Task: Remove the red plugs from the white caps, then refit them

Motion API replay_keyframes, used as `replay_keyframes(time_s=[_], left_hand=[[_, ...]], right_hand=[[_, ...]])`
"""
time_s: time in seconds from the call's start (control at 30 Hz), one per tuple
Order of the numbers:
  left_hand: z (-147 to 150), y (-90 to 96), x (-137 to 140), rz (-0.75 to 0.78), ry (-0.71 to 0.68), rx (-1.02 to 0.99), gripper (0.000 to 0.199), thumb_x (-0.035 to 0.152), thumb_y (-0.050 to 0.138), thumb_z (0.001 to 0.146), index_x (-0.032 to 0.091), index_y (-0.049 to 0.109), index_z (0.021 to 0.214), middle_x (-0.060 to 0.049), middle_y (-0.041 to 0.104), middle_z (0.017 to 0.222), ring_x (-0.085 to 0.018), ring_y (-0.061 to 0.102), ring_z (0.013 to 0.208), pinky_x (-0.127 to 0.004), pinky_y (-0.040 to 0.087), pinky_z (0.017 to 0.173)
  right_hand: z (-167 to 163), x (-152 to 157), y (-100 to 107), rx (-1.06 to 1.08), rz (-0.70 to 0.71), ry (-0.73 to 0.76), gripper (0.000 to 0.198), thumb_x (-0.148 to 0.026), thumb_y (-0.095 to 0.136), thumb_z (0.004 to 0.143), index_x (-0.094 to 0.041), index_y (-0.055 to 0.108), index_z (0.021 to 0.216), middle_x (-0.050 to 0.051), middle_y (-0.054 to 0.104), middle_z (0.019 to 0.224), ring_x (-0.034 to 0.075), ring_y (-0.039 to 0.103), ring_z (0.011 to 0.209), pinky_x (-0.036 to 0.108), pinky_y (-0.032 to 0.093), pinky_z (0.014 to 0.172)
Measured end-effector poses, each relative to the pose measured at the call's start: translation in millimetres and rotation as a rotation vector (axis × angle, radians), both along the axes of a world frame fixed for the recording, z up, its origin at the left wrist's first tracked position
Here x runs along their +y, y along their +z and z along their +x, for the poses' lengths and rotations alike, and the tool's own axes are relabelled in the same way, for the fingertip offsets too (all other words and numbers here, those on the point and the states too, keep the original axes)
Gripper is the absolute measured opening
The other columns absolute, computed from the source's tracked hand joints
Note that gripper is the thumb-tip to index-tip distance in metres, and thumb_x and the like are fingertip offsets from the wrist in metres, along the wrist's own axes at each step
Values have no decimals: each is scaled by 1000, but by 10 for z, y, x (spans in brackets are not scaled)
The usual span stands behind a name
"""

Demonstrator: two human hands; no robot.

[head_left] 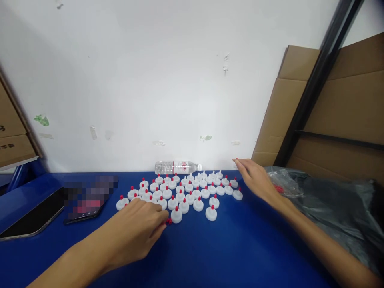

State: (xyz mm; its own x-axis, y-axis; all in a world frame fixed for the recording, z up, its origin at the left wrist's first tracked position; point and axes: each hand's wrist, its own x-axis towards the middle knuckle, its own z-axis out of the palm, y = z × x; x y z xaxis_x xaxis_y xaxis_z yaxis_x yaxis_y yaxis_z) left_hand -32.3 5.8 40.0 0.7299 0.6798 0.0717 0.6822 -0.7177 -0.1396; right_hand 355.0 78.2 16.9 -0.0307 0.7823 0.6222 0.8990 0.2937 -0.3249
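Many white round nozzle lids [211,213] stand on the blue table, most with a small red tip cap on the nozzle. Several at the back have bare white nozzles [219,174]. My left hand [141,224] is at the front left of the group, fingers closed down around small loose red caps [169,221] that peek out at its fingertips. Beyond the right end of the group, my right hand [255,178] is raised near the wall, thumb and fingers pinched together. A speck of red shows at its fingertips, too small to make out.
A clear water bottle [180,167] lies on its side against the wall. Two phones [33,214] rest at the left. To the right are a clear bag [288,182] with red pieces, dark plastic sheeting [339,212], cardboard [282,108] and a black metal post [312,88].
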Motion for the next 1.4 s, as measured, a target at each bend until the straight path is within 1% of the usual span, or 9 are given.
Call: replay_keyframes(time_s=[0.07, 0.27, 0.47, 0.67, 0.83, 0.93, 1.2, 1.33, 1.4], left_hand=[[6, -7, -27, -10, 28, 20, 23, 19, 45, 97, 22, 62, 82, -4, 69, 80, -25, 66, 69, -33, 31, 58], [21, -75, -19, -69, 85, 41, 13, 21, 55, 94, 23, 67, 91, -6, 71, 89, -30, 70, 80, -36, 41, 63], [-21, -129, -2, -106, 147, 43, 15, 22, 54, 92, 22, 67, 85, -8, 72, 87, -33, 70, 82, -39, 44, 66], [-29, -125, -16, -157, 128, -3, 16, 17, 52, 89, 23, 63, 79, -5, 71, 82, -28, 69, 77, -34, 37, 62], [-31, -135, -11, -182, 101, -36, 15, 17, 52, 90, 24, 65, 85, -4, 71, 88, -27, 69, 81, -35, 38, 64], [-24, -136, -10, -186, 85, -44, 16, 17, 52, 91, 24, 65, 88, -4, 71, 91, -27, 69, 84, -35, 39, 66], [54, -136, -37, -88, 20, 27, 25, 6, 47, 90, 21, 66, 92, -7, 70, 89, -28, 70, 77, -34, 39, 59], [55, -135, -49, -71, 11, 43, 24, 5, 48, 91, 21, 65, 91, -6, 70, 87, -27, 69, 73, -32, 37, 56], [53, -122, -57, -68, 8, 57, 23, 4, 48, 91, 20, 65, 91, -6, 70, 86, -27, 69, 72, -32, 36, 55]], right_hand=[[64, 54, -63, -2, -74, 15, 54, -51, 30, 105, -18, 68, 125, 13, 67, 132, 31, 57, 129, 46, 41, 110], [171, 132, -228, 30, -278, 45, 66, -60, 24, 103, -19, 71, 123, 11, 71, 126, 31, 60, 127, 45, 44, 110], [61, 74, -203, 69, -397, 117, 74, -65, 16, 101, -22, 67, 131, 8, 65, 137, 31, 59, 129, 48, 42, 113], [-1, 60, -170, 87, -364, 157, 68, -62, 15, 102, -26, 66, 130, 4, 68, 132, 29, 61, 124, 45, 47, 108], [-71, 27, -142, 70, -274, 170, 64, -59, 17, 103, -26, 64, 131, 6, 64, 137, 29, 55, 130, 48, 36, 116], [-146, -12, -138, 19, -252, 224, 63, -59, 18, 104, -26, 64, 132, 5, 60, 143, 28, 47, 138, 48, 30, 120], [-165, 59, -305, -86, -360, 331, 62, -58, 16, 105, -30, 62, 137, 1, 57, 147, 29, 31, 149, 56, 20, 123], [-166, 66, -295, -82, -331, 341, 60, -57, 19, 105, -29, 62, 136, 2, 62, 141, 29, 35, 146, 57, 23, 121], [-188, 30, -234, -61, -247, 347, 57, -55, 22, 106, -27, 64, 133, 4, 65, 136, 30, 42, 142, 55, 28, 119]])
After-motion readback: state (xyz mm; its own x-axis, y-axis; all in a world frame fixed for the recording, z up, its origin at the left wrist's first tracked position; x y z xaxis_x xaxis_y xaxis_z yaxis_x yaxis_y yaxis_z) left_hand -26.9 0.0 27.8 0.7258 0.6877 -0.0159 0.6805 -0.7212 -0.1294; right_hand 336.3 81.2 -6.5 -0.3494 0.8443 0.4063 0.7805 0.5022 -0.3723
